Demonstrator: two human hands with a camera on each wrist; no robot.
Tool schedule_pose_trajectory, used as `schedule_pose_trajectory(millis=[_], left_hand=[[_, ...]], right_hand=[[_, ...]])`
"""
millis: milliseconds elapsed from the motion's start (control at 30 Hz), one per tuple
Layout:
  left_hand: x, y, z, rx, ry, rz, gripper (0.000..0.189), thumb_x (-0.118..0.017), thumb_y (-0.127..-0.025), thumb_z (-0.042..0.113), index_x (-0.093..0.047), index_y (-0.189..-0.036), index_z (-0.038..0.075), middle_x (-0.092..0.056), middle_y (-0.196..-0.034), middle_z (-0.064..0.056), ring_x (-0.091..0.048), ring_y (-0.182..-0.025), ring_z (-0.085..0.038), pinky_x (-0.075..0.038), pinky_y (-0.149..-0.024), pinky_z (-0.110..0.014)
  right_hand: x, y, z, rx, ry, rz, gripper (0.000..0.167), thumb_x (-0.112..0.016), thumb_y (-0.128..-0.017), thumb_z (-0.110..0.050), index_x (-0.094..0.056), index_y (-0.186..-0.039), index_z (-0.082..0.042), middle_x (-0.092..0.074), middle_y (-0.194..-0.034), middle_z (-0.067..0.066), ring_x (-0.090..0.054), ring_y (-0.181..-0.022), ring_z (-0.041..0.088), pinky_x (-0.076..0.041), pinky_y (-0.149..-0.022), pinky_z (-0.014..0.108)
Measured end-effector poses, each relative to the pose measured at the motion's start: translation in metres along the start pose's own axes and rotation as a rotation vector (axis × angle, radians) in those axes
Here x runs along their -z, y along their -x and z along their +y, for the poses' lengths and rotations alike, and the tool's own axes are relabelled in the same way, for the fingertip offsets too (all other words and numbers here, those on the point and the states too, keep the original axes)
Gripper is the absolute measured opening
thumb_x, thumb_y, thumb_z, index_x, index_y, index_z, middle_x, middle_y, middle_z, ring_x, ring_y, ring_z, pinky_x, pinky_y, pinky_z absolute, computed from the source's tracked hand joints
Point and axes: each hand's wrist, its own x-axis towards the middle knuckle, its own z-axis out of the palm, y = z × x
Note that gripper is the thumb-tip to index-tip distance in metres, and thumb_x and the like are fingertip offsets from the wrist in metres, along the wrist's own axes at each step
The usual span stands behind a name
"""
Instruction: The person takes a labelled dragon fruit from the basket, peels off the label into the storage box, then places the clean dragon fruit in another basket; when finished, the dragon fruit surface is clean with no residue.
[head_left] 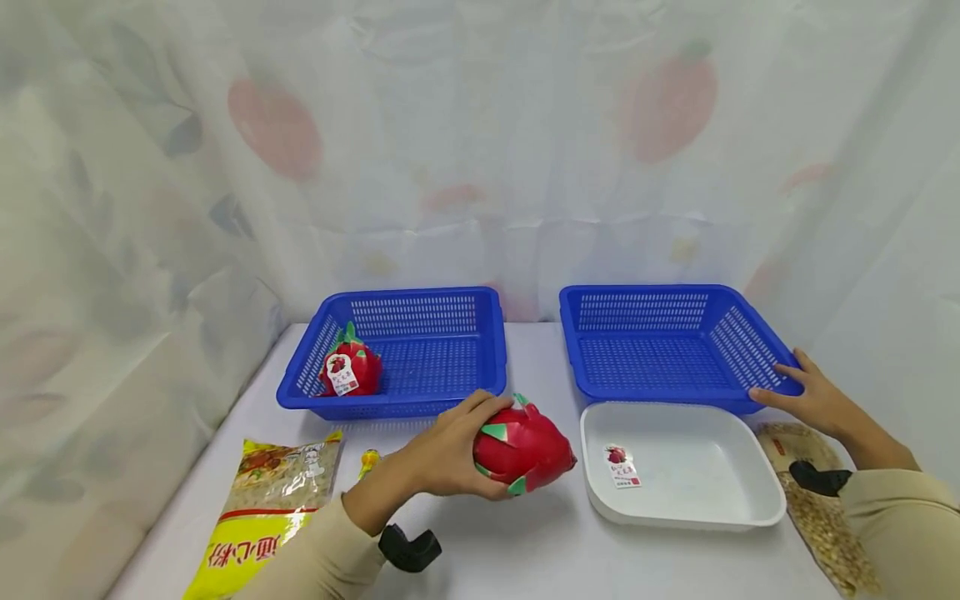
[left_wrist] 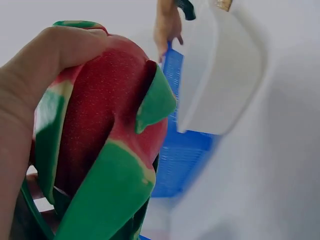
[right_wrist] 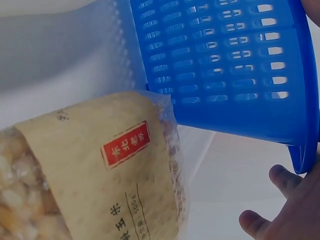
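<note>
A red dragon fruit (head_left: 525, 446) with green scale tips is gripped in my left hand (head_left: 461, 450), raised over the middle of the table just left of the white tray (head_left: 705, 467). Close up in the left wrist view, the thumb lies across the top of the dragon fruit (left_wrist: 110, 110). My right hand (head_left: 825, 404) holds the front right corner of the right blue basket (head_left: 675, 395), thumb and fingers spread around its rim. That basket (right_wrist: 215, 115) has slotted walls, and two of my fingertips (right_wrist: 285, 180) show below its rim.
The left blue basket (head_left: 491, 350) contains another dragon fruit (head_left: 356, 367) with a label. A yellow pasta bag (head_left: 262, 508) and a small yellow item (head_left: 369, 461) lie at left. A bag of grains (head_left: 817, 508) lies under my right forearm. A sticker (head_left: 622, 468) shows in the white tray.
</note>
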Motion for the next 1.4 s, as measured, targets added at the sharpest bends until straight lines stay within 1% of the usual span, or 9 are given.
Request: schedule_pose_trajectory(millis=[167,400,600,700,833,933,1067,1200,1400], left_hand=[[0.015,-0.034,0.015,-0.071,-0.070,0.038,0.092,-0.087,-0.064,0.037,-0.043,-0.141,0.014,-0.048,-0.127,0.003,-0.049,-0.115,-0.017,-0.052,-0.074,-0.023],[0.018,-0.087,0.030,-0.048,-0.123,0.017,0.094,-0.082,-0.069,0.045,-0.038,-0.145,0.012,-0.047,-0.128,-0.001,-0.049,-0.113,-0.017,-0.052,-0.074,-0.022],[0.011,-0.137,0.039,-0.034,-0.101,-0.011,0.093,-0.079,-0.072,0.047,-0.037,-0.146,0.011,-0.047,-0.129,-0.001,-0.048,-0.112,-0.016,-0.051,-0.072,-0.019],[0.005,-0.162,0.039,-0.013,-0.093,-0.023,0.094,-0.080,-0.073,0.047,-0.035,-0.147,0.009,-0.047,-0.128,-0.002,-0.048,-0.112,-0.016,-0.051,-0.071,-0.019],[-0.008,-0.195,0.039,0.017,-0.142,-0.039,0.097,-0.080,-0.073,0.049,-0.034,-0.148,0.009,-0.045,-0.132,-0.005,-0.047,-0.113,-0.018,-0.052,-0.072,-0.021],[-0.020,-0.217,0.039,0.032,-0.188,-0.065,0.096,-0.078,-0.073,0.051,-0.035,-0.148,0.010,-0.044,-0.136,-0.005,-0.046,-0.114,-0.017,-0.052,-0.072,-0.021],[-0.039,-0.242,0.040,0.038,-0.196,-0.107,0.093,-0.077,-0.074,0.053,-0.037,-0.147,0.012,-0.045,-0.133,-0.002,-0.046,-0.112,-0.013,-0.050,-0.071,-0.018],[-0.056,-0.260,0.039,0.052,-0.180,-0.114,0.091,-0.078,-0.074,0.052,-0.039,-0.145,0.012,-0.048,-0.128,0.000,-0.047,-0.110,-0.011,-0.049,-0.069,-0.016],[-0.074,-0.270,0.038,0.094,-0.198,-0.132,0.091,-0.079,-0.073,0.053,-0.039,-0.145,0.013,-0.049,-0.124,0.001,-0.047,-0.106,-0.010,-0.048,-0.068,-0.016]], right_hand=[[0.002,-0.001,0.000,0.011,0.005,0.002,0.100,-0.056,-0.092,-0.050,-0.006,-0.141,0.020,0.017,-0.145,0.041,0.000,-0.123,0.071,-0.016,-0.087,0.082],[0.002,0.003,-0.001,0.029,0.021,-0.001,0.100,-0.057,-0.092,-0.049,-0.006,-0.141,0.020,0.015,-0.145,0.042,-0.002,-0.123,0.071,-0.017,-0.087,0.081],[0.001,0.006,0.000,0.028,0.024,0.002,0.101,-0.057,-0.092,-0.049,-0.002,-0.141,0.020,0.015,-0.144,0.043,-0.003,-0.122,0.072,-0.018,-0.086,0.081],[0.000,0.005,0.000,0.026,0.021,-0.002,0.101,-0.057,-0.092,-0.048,-0.001,-0.142,0.019,0.016,-0.144,0.042,-0.003,-0.122,0.072,-0.017,-0.086,0.081],[-0.001,0.004,0.001,0.029,0.021,0.000,0.103,-0.058,-0.092,-0.048,0.001,-0.142,0.019,0.016,-0.144,0.042,-0.003,-0.121,0.072,-0.018,-0.085,0.082],[-0.001,0.004,0.002,0.034,0.019,0.000,0.101,-0.058,-0.092,-0.048,0.000,-0.142,0.019,0.015,-0.144,0.042,-0.004,-0.121,0.072,-0.018,-0.085,0.082],[0.000,0.005,0.006,0.035,0.020,0.004,0.100,-0.058,-0.092,-0.046,-0.003,-0.142,0.019,0.015,-0.144,0.044,-0.006,-0.120,0.073,-0.019,-0.086,0.082],[0.001,0.005,0.006,0.038,0.010,0.005,0.100,-0.058,-0.092,-0.047,-0.002,-0.142,0.019,0.017,-0.144,0.042,-0.004,-0.121,0.073,-0.018,-0.086,0.081],[-0.003,0.002,0.002,0.036,0.012,0.007,0.100,-0.058,-0.092,-0.048,-0.003,-0.142,0.019,0.016,-0.145,0.041,-0.004,-0.121,0.072,-0.018,-0.087,0.081]])
